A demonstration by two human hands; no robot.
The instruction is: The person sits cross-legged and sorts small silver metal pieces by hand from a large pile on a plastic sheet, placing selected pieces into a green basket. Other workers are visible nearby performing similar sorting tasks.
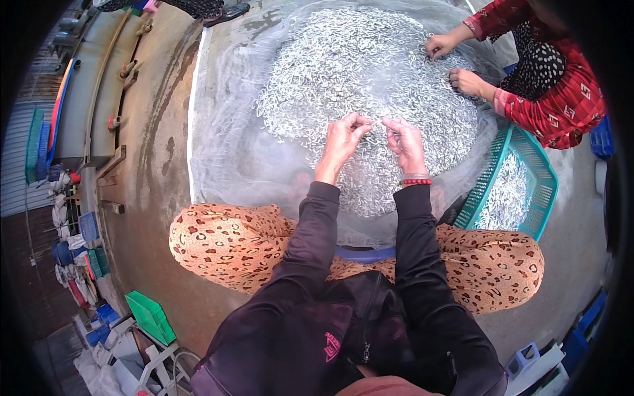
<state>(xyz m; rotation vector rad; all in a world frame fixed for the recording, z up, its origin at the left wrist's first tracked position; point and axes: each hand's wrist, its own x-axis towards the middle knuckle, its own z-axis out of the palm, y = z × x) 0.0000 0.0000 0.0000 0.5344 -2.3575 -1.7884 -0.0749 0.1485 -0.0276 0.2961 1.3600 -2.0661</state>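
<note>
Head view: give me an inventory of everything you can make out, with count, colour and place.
Small pieces: too many to count, silvery white, heaped upper middle
Sheer net: one, whitish, around and under the heap
Basket: one, teal, right, holding similar pieces
Co-worker's hands: two, heap's upper right
Co-worker's sleeves: two, red patterned, upper right
Dark footwear: one clear, top left
Crate: one, green, lower left
Clutter: uncounted, mixed colours, left edge
Floor: grey-brown, surrounding
Bead bracelet: one, red, right wrist
Patterned trousers: tan, both sides
Dark sleeves: two, lower middle
Left hand: one, over the heap
Right hand: one, over the heap
</note>
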